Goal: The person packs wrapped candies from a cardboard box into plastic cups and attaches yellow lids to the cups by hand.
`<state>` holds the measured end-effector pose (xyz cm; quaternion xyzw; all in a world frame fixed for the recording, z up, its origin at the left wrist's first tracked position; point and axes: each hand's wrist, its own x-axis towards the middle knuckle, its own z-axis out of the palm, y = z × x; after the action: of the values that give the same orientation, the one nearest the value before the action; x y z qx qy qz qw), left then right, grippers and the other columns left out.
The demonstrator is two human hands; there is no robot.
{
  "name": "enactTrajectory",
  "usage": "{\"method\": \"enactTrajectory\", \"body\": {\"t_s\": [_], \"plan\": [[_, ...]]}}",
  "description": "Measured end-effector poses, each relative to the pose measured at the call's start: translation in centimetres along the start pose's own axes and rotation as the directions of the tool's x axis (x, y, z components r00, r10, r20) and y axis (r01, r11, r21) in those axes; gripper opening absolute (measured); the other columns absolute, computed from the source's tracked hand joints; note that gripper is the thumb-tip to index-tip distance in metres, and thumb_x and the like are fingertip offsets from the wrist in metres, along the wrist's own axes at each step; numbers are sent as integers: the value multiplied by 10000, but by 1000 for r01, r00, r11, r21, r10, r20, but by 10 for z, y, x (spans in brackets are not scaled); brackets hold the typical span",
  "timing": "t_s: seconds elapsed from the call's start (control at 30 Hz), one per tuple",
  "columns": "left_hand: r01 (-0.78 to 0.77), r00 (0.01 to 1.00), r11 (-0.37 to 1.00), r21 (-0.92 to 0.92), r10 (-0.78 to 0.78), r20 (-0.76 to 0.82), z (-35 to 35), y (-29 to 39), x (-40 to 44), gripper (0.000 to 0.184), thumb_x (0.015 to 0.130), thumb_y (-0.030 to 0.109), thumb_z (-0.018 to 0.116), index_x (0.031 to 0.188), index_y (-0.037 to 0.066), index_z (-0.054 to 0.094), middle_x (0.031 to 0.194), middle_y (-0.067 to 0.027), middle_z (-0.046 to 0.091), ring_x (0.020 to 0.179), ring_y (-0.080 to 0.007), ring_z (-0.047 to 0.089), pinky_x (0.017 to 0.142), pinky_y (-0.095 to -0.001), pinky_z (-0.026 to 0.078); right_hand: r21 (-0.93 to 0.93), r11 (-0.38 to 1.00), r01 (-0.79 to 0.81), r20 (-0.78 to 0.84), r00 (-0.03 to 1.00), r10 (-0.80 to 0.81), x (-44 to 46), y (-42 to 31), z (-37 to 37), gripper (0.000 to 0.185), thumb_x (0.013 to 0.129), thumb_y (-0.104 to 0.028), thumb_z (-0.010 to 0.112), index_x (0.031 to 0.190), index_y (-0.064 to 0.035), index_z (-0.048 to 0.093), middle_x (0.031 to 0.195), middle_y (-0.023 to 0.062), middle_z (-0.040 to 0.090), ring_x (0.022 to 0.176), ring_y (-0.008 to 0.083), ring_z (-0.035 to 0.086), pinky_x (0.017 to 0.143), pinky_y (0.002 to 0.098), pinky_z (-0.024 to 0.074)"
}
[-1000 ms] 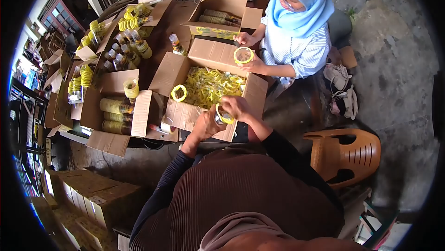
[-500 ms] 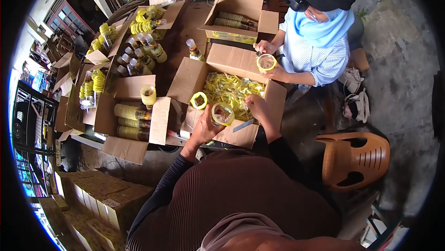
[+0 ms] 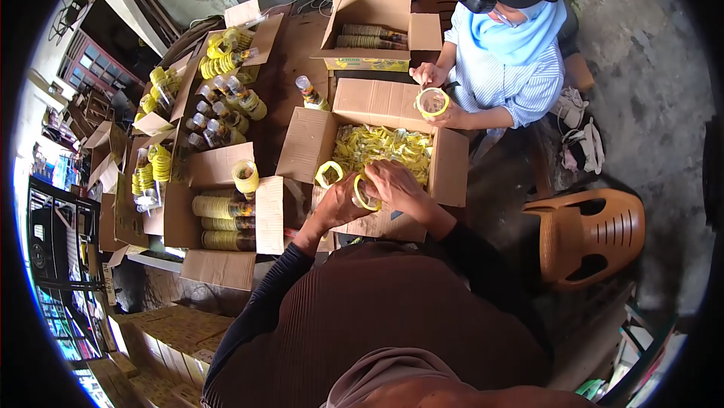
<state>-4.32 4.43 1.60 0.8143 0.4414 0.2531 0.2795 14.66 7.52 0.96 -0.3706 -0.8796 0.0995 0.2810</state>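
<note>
My left hand (image 3: 335, 206) is wrapped round a clear plastic cup with a yellow rim (image 3: 369, 195), tilted toward the right. My right hand (image 3: 400, 189) is closed against the cup's rim, and its fingertips are hidden from view. Just behind the hands stands an open cardboard box (image 3: 369, 99) full of small yellow-and-clear packets (image 3: 385, 150). Beside my left hand, at the box's near left corner, is a second yellow-rimmed cup (image 3: 329, 173).
Across the box a co-worker (image 3: 505, 69) holds another yellow-rimmed cup (image 3: 432, 102). To the left, an open carton (image 3: 219, 268) holds stacked cups, with several bottle-like stacks (image 3: 226, 110) behind it. A brown plastic chair (image 3: 558, 246) stands at right.
My right hand has come out of the packet box and moved left to the cup. My left hand still holds the cup, now tilted. The camera view has shifted slightly.
</note>
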Motion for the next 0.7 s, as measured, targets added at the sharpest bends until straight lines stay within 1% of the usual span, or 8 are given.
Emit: {"method": "enactTrajectory", "body": {"t_s": [0.03,0.17,0.23,0.33,0.37,0.47,0.53,0.7], "plan": [[94,992,989,-110,-85,90,-1,0,1,706,619,275,870,1151,-27,518,1104,-170,608,1017,-308,594,889,-406,460,-24,999,43,6,999,-43,-1,2,-1,226,814,-240,665,882,-57,552,803,112,578,759,284,617,675,389,492],[77,988,959,-271,-36,153,1,8,7,629,632,176,861,1137,0,531,978,-123,645,902,-249,617,832,-365,477,-6,991,133,87,987,-132,-11,16,-11,189,813,-227,655,845,-67,559,774,93,585,750,265,622,668,385,494],[21,991,979,-205,6,131,10,8,12,660,638,210,834,1168,-17,511,968,-182,657,836,-297,649,756,-368,508,-3,989,148,76,986,-147,-18,21,-18,156,809,-201,646,812,-70,560,732,78,583,732,246,623,661,383,493],[35,994,966,-257,-6,113,27,19,17,576,636,191,832,1085,-19,539,923,-197,656,830,-330,655,739,-370,509,116,992,41,52,998,-47,-29,26,-31,160,810,-192,641,775,-62,555,722,95,579,725,284,614,653,398,484],[-30,998,962,-272,45,52,33,25,20,512,654,181,809,1045,-15,542,894,-196,655,808,-361,649,721,-378,512,175,985,-14,42,999,6,-33,29,-36,162,814,-187,636,761,-59,553,735,100,583,726,298,610,648,406,480],[57,995,978,-200,-38,96,54,39,25,483,675,205,784,1030,-15,542,865,-217,649,806,-378,646,712,-403,512,254,957,-143,72,989,129,-54,49,-24,195,843,-213,597,773,-39,543,721,141,590,697,349,602,611,438,461],[27,998,997,-67,-30,-53,81,32,25,496,681,248,769,1028,-18,536,789,-228,641,757,-394,648,669,-432,521,291,913,-286,114,958,264,-68,58,-17,226,865,-252,568,815,-32,550,699,176,586,686,381,598,593,451,447],[149,974,989,-2,-147,-171,120,28,25,515,689,294,745,1042,-12,528,711,-224,639,662,-406,643,590,-457,534,352,879,-323,92,946,311,-85,79,4,213,877,-249,561,880,-37,588,733,194,605,716,391,605,621,448,456]]}}
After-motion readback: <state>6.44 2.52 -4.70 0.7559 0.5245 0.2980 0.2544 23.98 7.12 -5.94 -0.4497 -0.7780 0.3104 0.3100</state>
